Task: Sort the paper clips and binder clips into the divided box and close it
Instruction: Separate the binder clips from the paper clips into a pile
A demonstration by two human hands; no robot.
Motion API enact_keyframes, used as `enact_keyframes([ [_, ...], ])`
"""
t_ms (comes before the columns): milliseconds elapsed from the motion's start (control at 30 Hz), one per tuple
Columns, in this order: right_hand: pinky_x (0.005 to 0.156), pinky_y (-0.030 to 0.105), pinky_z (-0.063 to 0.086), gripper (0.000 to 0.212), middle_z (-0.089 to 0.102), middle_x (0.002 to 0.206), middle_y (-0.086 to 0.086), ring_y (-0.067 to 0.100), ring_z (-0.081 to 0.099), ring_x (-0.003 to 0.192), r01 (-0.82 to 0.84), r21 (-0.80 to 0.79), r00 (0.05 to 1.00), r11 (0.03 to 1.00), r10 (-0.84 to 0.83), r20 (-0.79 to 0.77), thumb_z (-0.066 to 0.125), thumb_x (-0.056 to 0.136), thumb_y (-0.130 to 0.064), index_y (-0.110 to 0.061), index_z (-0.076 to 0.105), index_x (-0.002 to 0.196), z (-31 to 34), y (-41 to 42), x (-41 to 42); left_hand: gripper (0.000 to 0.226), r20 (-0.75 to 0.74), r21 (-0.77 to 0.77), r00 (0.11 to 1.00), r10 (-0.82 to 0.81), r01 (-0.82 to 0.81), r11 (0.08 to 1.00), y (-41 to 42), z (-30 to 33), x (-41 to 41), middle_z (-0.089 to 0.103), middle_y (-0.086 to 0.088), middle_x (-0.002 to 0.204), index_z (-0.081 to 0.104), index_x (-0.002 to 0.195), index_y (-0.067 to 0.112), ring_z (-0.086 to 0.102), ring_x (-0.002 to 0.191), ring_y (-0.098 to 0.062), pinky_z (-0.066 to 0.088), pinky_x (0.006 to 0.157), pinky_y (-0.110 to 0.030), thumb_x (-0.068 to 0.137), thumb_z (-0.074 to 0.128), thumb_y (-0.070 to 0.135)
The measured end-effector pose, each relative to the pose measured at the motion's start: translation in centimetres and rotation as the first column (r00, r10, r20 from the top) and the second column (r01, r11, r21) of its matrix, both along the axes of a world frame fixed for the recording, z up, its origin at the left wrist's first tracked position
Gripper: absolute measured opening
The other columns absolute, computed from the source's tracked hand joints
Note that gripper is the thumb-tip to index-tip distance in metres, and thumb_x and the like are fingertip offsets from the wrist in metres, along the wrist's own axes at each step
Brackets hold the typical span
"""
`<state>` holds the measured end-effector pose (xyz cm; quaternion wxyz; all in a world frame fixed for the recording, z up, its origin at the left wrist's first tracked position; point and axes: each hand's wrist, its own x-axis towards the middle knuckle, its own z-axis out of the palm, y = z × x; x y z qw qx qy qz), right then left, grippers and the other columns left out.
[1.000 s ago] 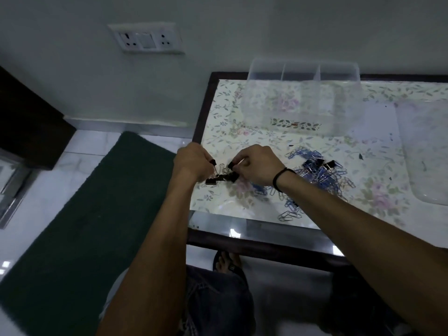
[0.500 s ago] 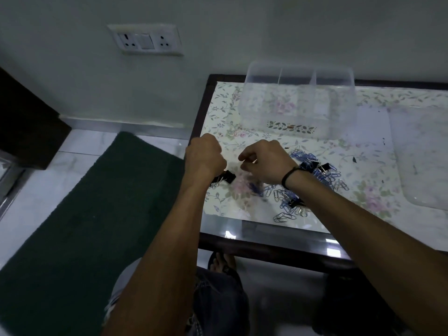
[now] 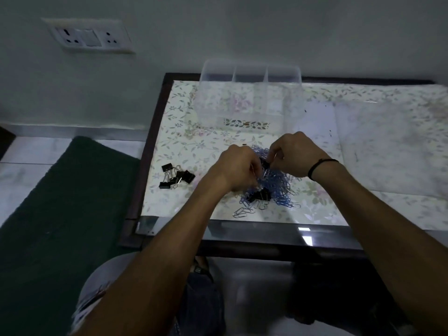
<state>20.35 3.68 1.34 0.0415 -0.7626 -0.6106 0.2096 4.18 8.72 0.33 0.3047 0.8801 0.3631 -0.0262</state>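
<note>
My left hand (image 3: 238, 168) and my right hand (image 3: 295, 154) are close together over a tangled pile of blue paper clips (image 3: 278, 187). Between them is a black binder clip (image 3: 265, 163); my right hand pinches its wire handle and my left hand's curled fingers grip it from the other side. Another black binder clip (image 3: 260, 195) lies in the pile's near edge, with a few silver paper clips (image 3: 242, 211) beside it. A separate small group of black binder clips (image 3: 177, 177) lies to the left. The clear divided box (image 3: 249, 98) stands open behind the pile, its compartments looking empty.
The floral table (image 3: 169, 146) ends at a dark frame on the left and near edges. A translucent lid (image 3: 388, 141) lies at the right. A green mat (image 3: 60, 202) covers the floor to the left, and a socket plate (image 3: 89, 36) is on the wall.
Both hands moved right, from the small binder clip group to the blue paper clip pile. The sorted binder clips now lie alone on the left.
</note>
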Motion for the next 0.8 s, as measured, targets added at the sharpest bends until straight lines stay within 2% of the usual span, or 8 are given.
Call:
enact_keyframes([
  [67, 0.073, 0.029, 0.055, 0.010, 0.076, 0.088, 0.007, 0.021, 0.070, 0.079, -0.024, -0.031, 1.000, 0.999, 0.024, -0.001, 0.073, 0.082, -0.008, -0.015, 0.079, 0.087, -0.1, -0.5, 0.5, 0.030, -0.066, -0.046, 0.995, -0.078, 0.075, 0.996, -0.5, -0.1, 0.5, 0.076, 0.004, 0.088, 0.079, 0.093, 0.020, 0.070, 0.084, -0.013, 0.059, 0.080, -0.032, 0.066, 0.092, 0.023],
  [200, 0.069, 0.026, 0.050, 0.009, 0.076, 0.090, 0.006, 0.020, 0.065, 0.076, -0.006, -0.034, 1.000, 0.999, 0.007, 0.021, 0.072, 0.084, -0.011, -0.015, 0.078, 0.090, -0.5, -0.8, 1.5, 0.054, -0.100, -0.067, 0.973, -0.209, 0.203, 0.977, -1.6, -0.6, 1.1, 0.062, 0.011, 0.082, 0.070, 0.103, 0.025, 0.061, 0.079, -0.013, 0.052, 0.069, -0.030, 0.057, 0.096, 0.031],
  [267, 0.072, 0.027, 0.052, 0.010, 0.075, 0.093, 0.008, 0.023, 0.069, 0.082, 0.021, -0.032, 1.000, 0.999, -0.020, 0.015, 0.076, 0.082, -0.015, -0.015, 0.077, 0.092, -0.6, -0.6, 2.1, 0.058, -0.114, -0.021, 0.958, -0.262, 0.261, 0.965, -2.2, -1.3, 1.4, 0.057, 0.011, 0.086, 0.065, 0.105, 0.025, 0.055, 0.080, -0.013, 0.048, 0.068, -0.029, 0.056, 0.096, 0.030],
  [333, 0.074, 0.029, 0.054, 0.018, 0.073, 0.097, 0.009, 0.026, 0.069, 0.087, 0.023, -0.031, 1.000, 0.999, -0.023, 0.008, 0.079, 0.080, -0.022, -0.016, 0.075, 0.096, -0.8, -0.3, 2.2, 0.049, -0.118, 0.052, 0.951, -0.287, 0.294, 0.954, -2.8, -2.0, 1.5, 0.062, 0.005, 0.093, 0.065, 0.104, 0.022, 0.058, 0.086, -0.017, 0.048, 0.070, -0.030, 0.063, 0.091, 0.025],
  [467, 0.077, 0.032, 0.052, 0.031, 0.070, 0.107, 0.009, 0.027, 0.065, 0.097, -0.032, -0.020, 0.999, 0.999, 0.032, 0.005, 0.077, 0.080, -0.029, -0.017, 0.071, 0.109, -1.5, 0.2, 1.7, 0.017, -0.065, 0.054, 0.971, -0.229, 0.233, 0.971, -2.8, -2.4, 1.8, 0.063, 0.004, 0.076, 0.074, 0.092, 0.019, 0.066, 0.079, -0.021, 0.046, 0.064, -0.027, 0.076, 0.077, 0.012],
  [600, 0.072, 0.027, 0.041, 0.031, 0.068, 0.110, 0.010, 0.029, 0.062, 0.103, -0.086, 0.007, 0.996, 0.996, 0.086, 0.018, 0.070, 0.084, -0.023, -0.015, 0.069, 0.114, -2.5, 0.9, 0.9, 0.013, 0.011, 0.083, 0.988, -0.154, 0.152, 0.985, -2.0, -2.0, 1.4, 0.075, 0.000, 0.087, 0.077, 0.089, 0.021, 0.068, 0.079, -0.019, 0.056, 0.072, -0.033, 0.082, 0.070, 0.013],
  [800, 0.066, 0.031, 0.036, 0.027, 0.061, 0.103, 0.012, 0.031, 0.060, 0.093, -0.148, 0.031, 0.986, 0.989, 0.145, 0.078, 0.068, 0.086, -0.019, -0.017, 0.068, 0.113, -3.6, 1.2, -0.1, 0.006, 0.113, 0.067, 0.992, 0.064, -0.072, 0.995, 0.0, -1.1, 0.1, 0.074, 0.006, 0.077, 0.076, 0.083, 0.021, 0.068, 0.072, -0.009, 0.056, 0.072, -0.024, 0.081, 0.075, 0.015],
])
